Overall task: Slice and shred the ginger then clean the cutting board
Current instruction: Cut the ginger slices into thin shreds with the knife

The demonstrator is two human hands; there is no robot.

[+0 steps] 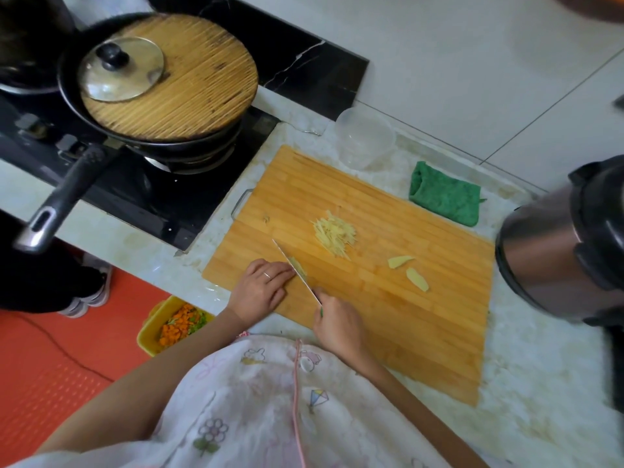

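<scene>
Two ginger slices [400, 261] [417, 279], one knife [305, 284]

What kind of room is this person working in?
Most likely a home kitchen: a gas hob carries a covered frying pan, and on the marble counter beside it lies a wooden cutting board with shredded ginger, where the right hand holds a knife.
</scene>
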